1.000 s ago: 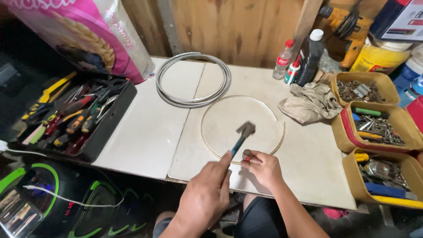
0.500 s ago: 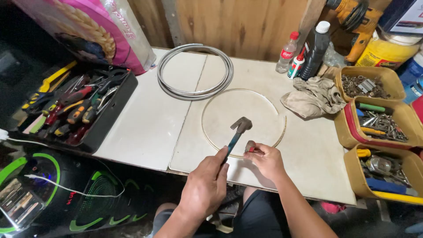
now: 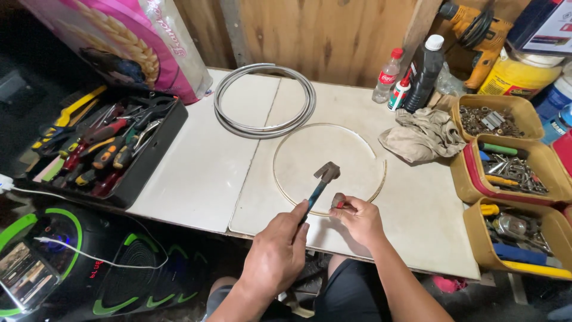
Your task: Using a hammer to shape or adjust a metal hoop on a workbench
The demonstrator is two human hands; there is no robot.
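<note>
- The left hand (image 3: 275, 253) is wrapped tight round the blue handle of a hammer (image 3: 319, 186); the rusty head hangs just above the table (image 3: 196, 179), inside the near part of the thin wire hoop (image 3: 329, 168);
- Compared with a second ago the hammer head sits lower and nearer the hoop's near edge; half a second ago it was much the same height, so the swing looks to have come down toward the work;
- The right hand (image 3: 357, 219) has its fingers pinched on a small dark piece with a red end (image 3: 338, 201), pressed at the hoop's near rim, just right of the hammer shaft; it has held that spot throughout;
- Far left of the hoop lies a coil of grey cable (image 3: 264, 100); a crumpled rag (image 3: 422, 135) lies to the right; the black tool tray (image 3: 107, 149) is at the left edge, bins of screws (image 3: 506, 143) at the right.
</note>
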